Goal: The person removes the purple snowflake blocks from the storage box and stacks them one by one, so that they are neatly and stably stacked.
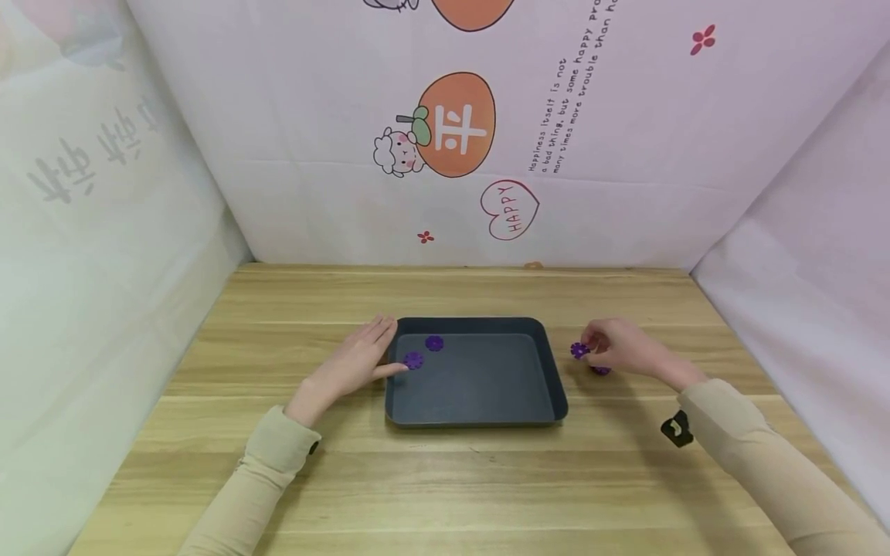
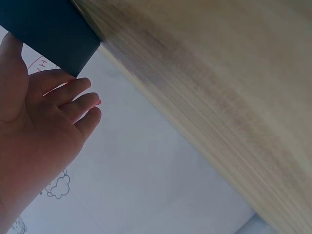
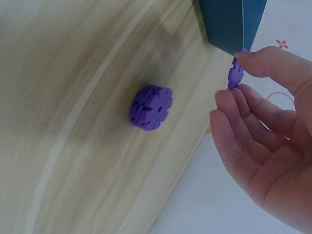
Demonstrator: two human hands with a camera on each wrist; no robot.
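A dark grey rectangular tray (image 1: 473, 386) lies on the wooden table. Two purple notched plastic discs, one nearer the back (image 1: 434, 343) and one by the left wall (image 1: 413, 361), are in it. My left hand (image 1: 354, 359) rests at the tray's back left corner, fingers outside and fairly straight. Its thumb reaches over the rim to the nearer disc. To the right of the tray, my right hand (image 1: 622, 345) pinches another purple notched disc (image 3: 236, 73) between thumb and fingertips. Below that hand, a short stack of purple discs (image 3: 151, 107) stands on the table.
The wooden table (image 1: 445, 486) ends at the back against a printed white cloth (image 1: 334, 216). More white cloth hangs along the left (image 1: 125, 270) and right (image 1: 799, 270) sides. A black strap piece (image 1: 677, 428) hangs by the right cuff.
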